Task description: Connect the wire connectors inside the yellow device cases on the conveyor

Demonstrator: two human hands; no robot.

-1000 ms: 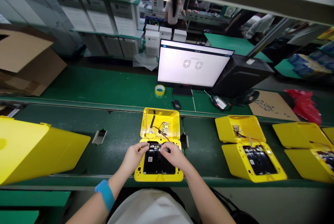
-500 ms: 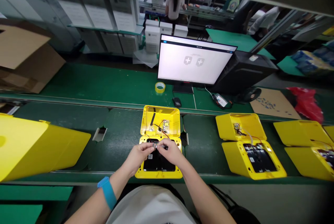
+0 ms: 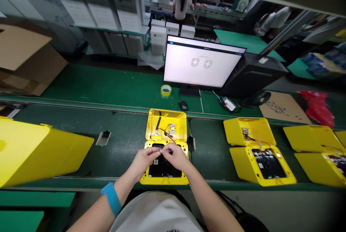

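An opened yellow plastic case (image 3: pixel 164 181) lies in front of me, its lid half (image 3: pixel 178 114) tilted back with a circuit board (image 3: pixel 172 130) and red and black wires inside. Over the black inner panel (image 3: pixel 167 170) of the lower half, my two hands meet fingertip to fingertip. My left hand (image 3: pixel 144 160) pinches one side of a small wire connector (image 3: pixel 160 150). From the other side, my right hand (image 3: pixel 177 155) pinches it too. Fingers cover most of the connector, so how its parts fit together cannot be seen.
More opened yellow cases (image 3: pixel 259 152) stand to the right on the green bench. A large yellow housing (image 3: pixel 45 152) sits at left. Behind are a monitor (image 3: pixel 202 62), mouse (image 3: pixel 183 106), tape roll (image 3: pixel 165 90) and cardboard box (image 3: pixel 29 55). A person (image 3: pixel 181 5) stands far back.
My fingertips have drawn slightly closer around the connector, and less of it shows. The case and the things around it stay in place.
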